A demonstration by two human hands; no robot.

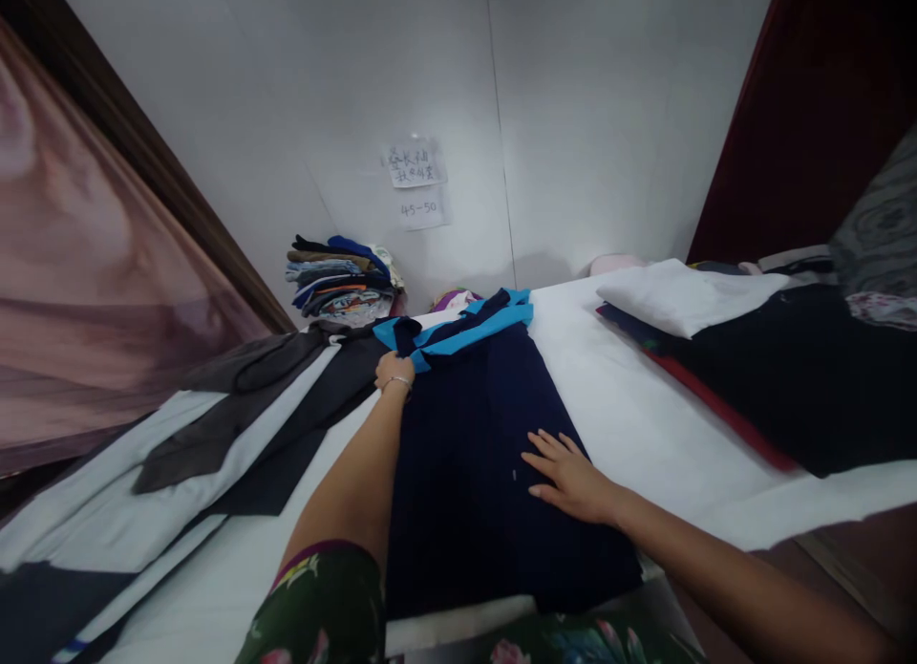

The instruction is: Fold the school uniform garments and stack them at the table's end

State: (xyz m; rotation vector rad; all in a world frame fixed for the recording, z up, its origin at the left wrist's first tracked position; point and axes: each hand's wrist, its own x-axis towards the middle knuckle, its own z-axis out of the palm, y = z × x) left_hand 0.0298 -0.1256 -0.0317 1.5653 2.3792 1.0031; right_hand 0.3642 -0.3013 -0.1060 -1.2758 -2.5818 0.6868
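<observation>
Navy garment [465, 435]: where's it at?

On the white table [587, 377], nearer the person than the folded stack [336, 287], off to that stack's right.

Long axis?

Runs away from the person, near end to blue trim [487, 332]; trim's the end toward the stack.

Grips, quick.

Left hand [395, 370]: fingers curled in, pinching cloth at the trim's stack-side corner, from where I'm standing. Right hand [571, 478]: flat, fingers spread, resting on the side away from the stack, pinching nothing.

Nearer the stack?

Left. Cloth stretches from that grip toward the person, away from the stack, passing under the right palm.
</observation>
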